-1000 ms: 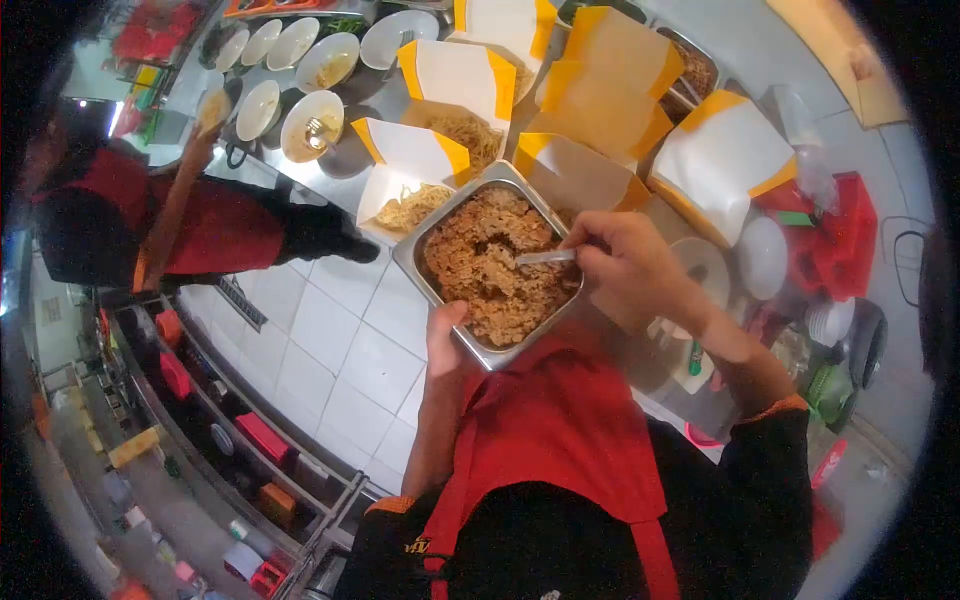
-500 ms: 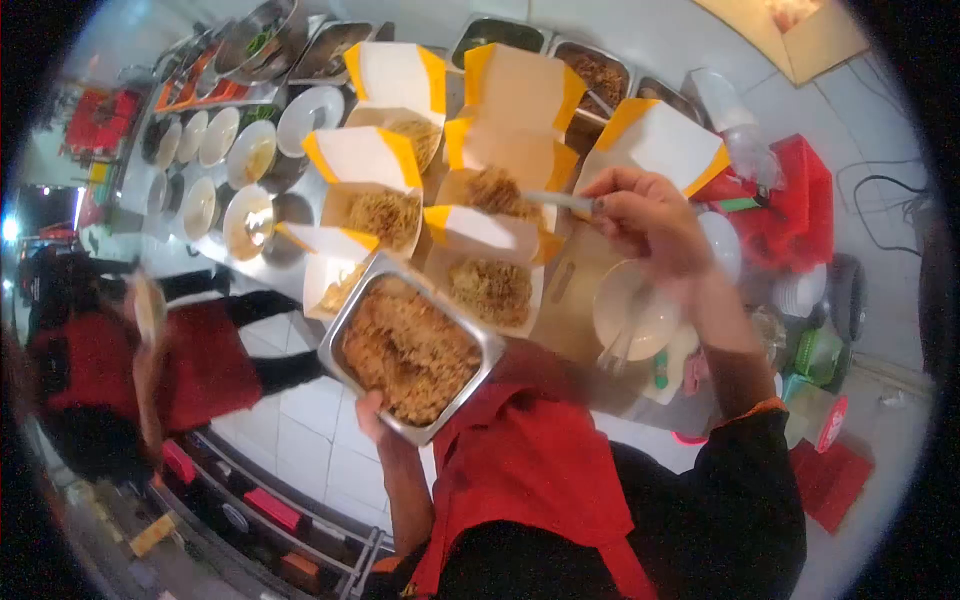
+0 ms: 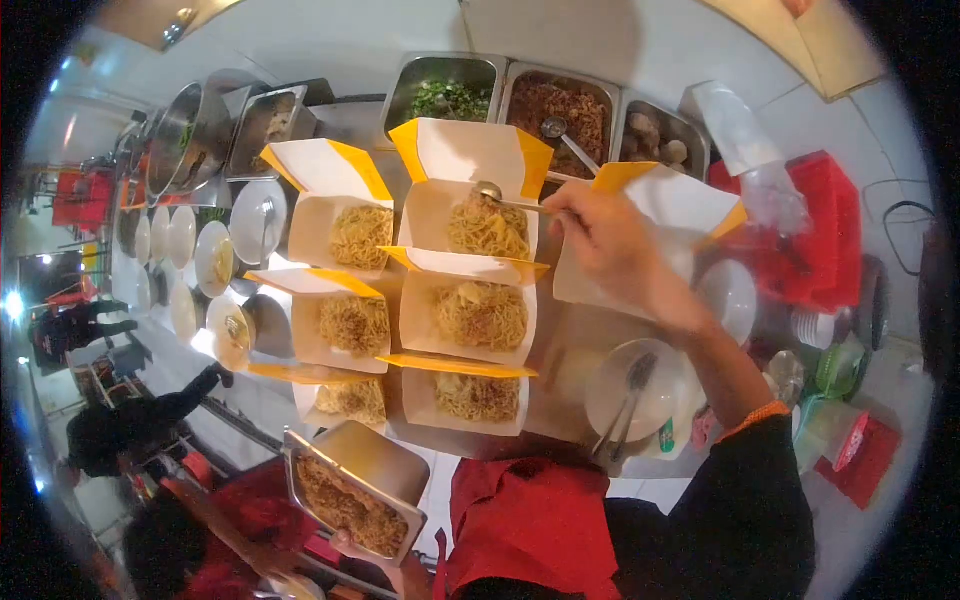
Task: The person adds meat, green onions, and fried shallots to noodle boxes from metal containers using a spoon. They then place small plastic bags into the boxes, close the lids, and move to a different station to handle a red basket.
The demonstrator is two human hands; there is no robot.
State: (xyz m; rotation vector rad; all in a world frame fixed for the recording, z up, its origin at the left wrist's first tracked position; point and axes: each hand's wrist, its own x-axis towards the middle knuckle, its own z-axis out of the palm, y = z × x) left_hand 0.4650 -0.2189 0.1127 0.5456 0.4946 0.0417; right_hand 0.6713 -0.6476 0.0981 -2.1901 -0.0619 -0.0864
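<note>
My right hand (image 3: 600,235) is closed around the handle of a metal spoon (image 3: 488,192), whose bowl is over noodles (image 3: 490,232) in an open yellow and white box (image 3: 420,205). Low at the left, my left hand (image 3: 355,548) grips the lower edge of a tilted metal pan (image 3: 400,462) holding brown minced topping (image 3: 345,505); most of its fingers are hidden. Several more open boxes with noodles stand around, some with brown topping on them, such as the middle box (image 3: 480,318). A further open box (image 3: 590,270) lies partly behind my right forearm.
Metal trays of chopped greens (image 3: 447,100) and brown topping (image 3: 560,110) line the back. Bowls (image 3: 257,222) stand at the left. A bowl with tongs (image 3: 632,400) and a red basket (image 3: 835,230) are at the right. Other people (image 3: 150,420) are at the lower left.
My view has shifted toward the back trays. The pan has moved down and now tilts more. The spoon has gone from one box's noodles to over the noodles in a back box.
</note>
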